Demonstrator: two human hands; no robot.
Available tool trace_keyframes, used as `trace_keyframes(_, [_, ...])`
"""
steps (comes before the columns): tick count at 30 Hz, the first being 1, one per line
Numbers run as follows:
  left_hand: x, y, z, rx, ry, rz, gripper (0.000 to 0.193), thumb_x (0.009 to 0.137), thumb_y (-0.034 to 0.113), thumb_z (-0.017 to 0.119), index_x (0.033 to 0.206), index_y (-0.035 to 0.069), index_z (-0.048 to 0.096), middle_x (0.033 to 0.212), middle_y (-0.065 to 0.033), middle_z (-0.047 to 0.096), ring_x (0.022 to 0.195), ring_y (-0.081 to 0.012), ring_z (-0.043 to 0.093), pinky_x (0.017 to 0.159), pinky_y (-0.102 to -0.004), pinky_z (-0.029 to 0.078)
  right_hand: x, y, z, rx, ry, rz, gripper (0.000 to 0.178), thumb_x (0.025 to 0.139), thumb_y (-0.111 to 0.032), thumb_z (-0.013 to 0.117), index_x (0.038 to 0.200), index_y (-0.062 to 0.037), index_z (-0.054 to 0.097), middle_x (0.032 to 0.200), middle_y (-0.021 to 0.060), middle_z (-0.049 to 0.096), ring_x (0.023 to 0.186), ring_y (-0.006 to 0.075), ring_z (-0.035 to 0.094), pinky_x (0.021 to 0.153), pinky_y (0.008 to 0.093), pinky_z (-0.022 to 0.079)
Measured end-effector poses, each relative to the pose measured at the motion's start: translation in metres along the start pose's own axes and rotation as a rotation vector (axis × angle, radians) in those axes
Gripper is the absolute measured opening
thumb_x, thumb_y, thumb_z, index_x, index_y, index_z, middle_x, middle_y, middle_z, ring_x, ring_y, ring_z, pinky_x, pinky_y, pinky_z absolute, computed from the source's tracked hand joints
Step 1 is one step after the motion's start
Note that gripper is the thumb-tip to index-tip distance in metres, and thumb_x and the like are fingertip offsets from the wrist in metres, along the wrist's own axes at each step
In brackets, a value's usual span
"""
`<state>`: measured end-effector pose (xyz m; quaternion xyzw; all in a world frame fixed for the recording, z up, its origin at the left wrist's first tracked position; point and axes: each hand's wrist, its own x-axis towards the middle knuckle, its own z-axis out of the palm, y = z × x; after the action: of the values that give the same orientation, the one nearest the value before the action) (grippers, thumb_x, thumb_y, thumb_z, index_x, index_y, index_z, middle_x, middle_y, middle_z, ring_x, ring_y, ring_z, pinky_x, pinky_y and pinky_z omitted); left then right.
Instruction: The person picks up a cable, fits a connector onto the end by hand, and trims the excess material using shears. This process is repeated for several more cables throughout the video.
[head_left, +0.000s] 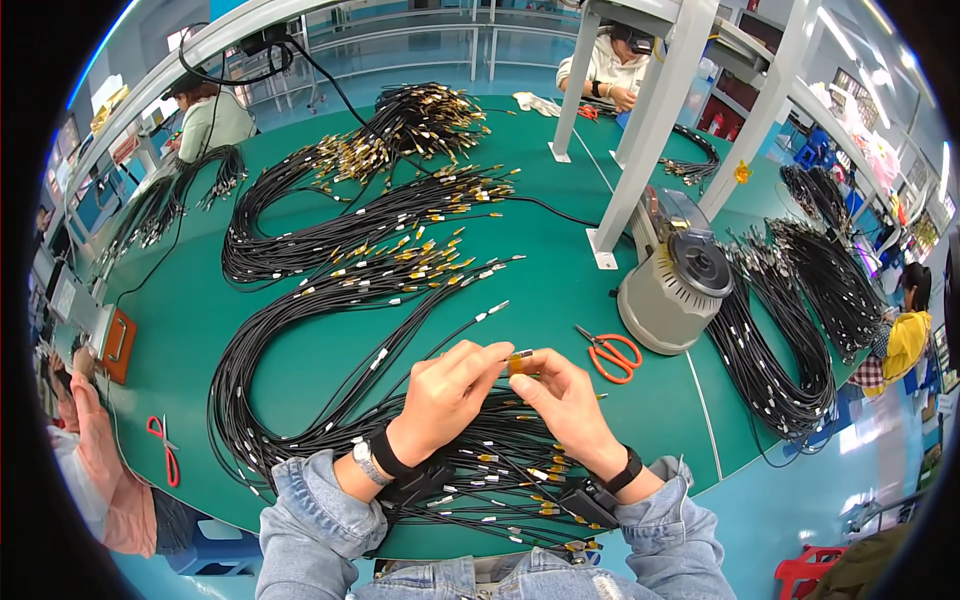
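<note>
My left hand (447,392) and my right hand (563,397) meet above the green table (200,320), both pinching a thin black cable end with a small amber piece of tape (520,361) wrapped at it. Below the hands lies a bundle of black cables with gold and silver connectors (500,470). Both wrists wear black bands, the left also a watch. Denim sleeves cover my forearms.
Large looped cable bundles (350,250) spread across the table's middle and back; more cables (790,330) on the right. A grey tape dispenser machine (675,285) and orange scissors (610,352) sit right of my hands. Red scissors (163,448) lie left. Several people work around the table.
</note>
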<state>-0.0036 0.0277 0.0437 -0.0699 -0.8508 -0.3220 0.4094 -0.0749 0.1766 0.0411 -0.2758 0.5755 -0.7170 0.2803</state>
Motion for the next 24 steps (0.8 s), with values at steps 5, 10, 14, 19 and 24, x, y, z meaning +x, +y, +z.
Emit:
trace_keyframes(5, [-0.002,-0.006,0.000,0.078,-0.018,0.087,0.032,0.073,-0.002,0.067,0.102,0.009,0.062,0.068,-0.0039,0.059,0.050,-0.0177,0.057,0.042,-0.0275,0.044,0.001,0.002,-0.004,-0.003,0.006,-0.046,0.006,0.087,-0.007,0.059,0.089,-0.0008,0.058,0.096,0.0023,0.055,0.085,0.0078,0.051,0.075,0.0220,0.041])
trace_keyframes(10, [-0.004,-0.006,0.003,0.085,0.024,0.119,0.033,0.072,-0.002,0.068,0.103,0.009,0.062,0.065,-0.0036,0.058,0.048,-0.0165,0.056,0.041,-0.0273,0.043,0.000,0.006,-0.003,-0.080,0.036,-0.161,0.005,0.086,-0.004,0.060,0.086,-0.0003,0.057,0.093,0.0017,0.053,0.082,0.0070,0.048,0.071,0.0215,0.040])
trace_keyframes(14, [-0.006,-0.005,0.004,0.098,0.017,0.104,0.033,0.071,-0.002,0.068,0.102,0.008,0.062,0.063,-0.0036,0.058,0.046,-0.0159,0.054,0.040,-0.0267,0.041,-0.002,0.010,-0.004,-0.114,0.044,-0.168,0.005,0.085,-0.003,0.060,0.087,-0.0001,0.056,0.095,0.0018,0.052,0.084,0.0072,0.048,0.072,0.0216,0.040])
trace_keyframes(19, [-0.006,-0.003,0.005,0.071,0.039,0.064,0.032,0.071,-0.003,0.068,0.101,0.007,0.062,0.061,-0.0033,0.056,0.044,-0.0153,0.052,0.039,-0.0261,0.040,-0.002,0.006,0.002,-0.058,0.082,-0.060,0.013,0.086,-0.007,0.060,0.096,-0.0014,0.054,0.096,0.0012,0.053,0.087,0.0072,0.049,0.073,0.0216,0.041])
trace_keyframes(24, [-0.004,-0.001,0.007,0.020,0.061,0.023,0.032,0.072,-0.003,0.068,0.102,0.007,0.062,0.058,-0.0032,0.054,0.043,-0.0144,0.050,0.038,-0.0257,0.039,-0.003,0.004,0.002,-0.001,0.110,-0.011,0.021,0.087,-0.011,0.060,0.104,-0.0032,0.050,0.098,0.0010,0.053,0.087,0.0063,0.049,0.073,0.0206,0.042])
